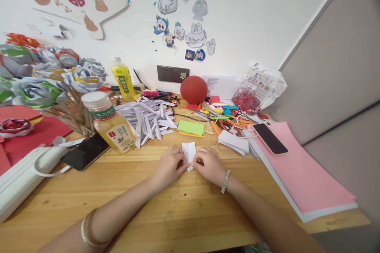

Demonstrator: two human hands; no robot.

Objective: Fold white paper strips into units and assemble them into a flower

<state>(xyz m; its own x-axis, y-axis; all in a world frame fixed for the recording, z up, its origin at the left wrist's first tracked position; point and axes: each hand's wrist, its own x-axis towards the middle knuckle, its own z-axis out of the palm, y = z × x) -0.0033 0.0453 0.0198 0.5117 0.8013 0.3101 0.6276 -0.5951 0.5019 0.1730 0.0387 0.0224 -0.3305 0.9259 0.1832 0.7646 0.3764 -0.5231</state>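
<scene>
A small white paper slip (pixel 189 151) with a crease down its middle lies on the wooden table in front of me. Its near end is folded to a point. My left hand (pixel 172 163) pinches the slip's left near edge, and my right hand (pixel 208 164) pinches the right near edge, thumbs almost meeting. Just beyond it sits a pad of green and yellow paper (pixel 191 128). To the right is a stack of white paper slips (pixel 234 142). A heap of folded white paper strips (pixel 150 118) spreads to the left.
A juice bottle (pixel 111 126) and a black phone (pixel 86 152) stand and lie left, near paper flowers (pixel 44 75). A red balloon (pixel 194 89) sits at the wall. On the right, another phone (pixel 270 138) rests on pink paper (pixel 308 170).
</scene>
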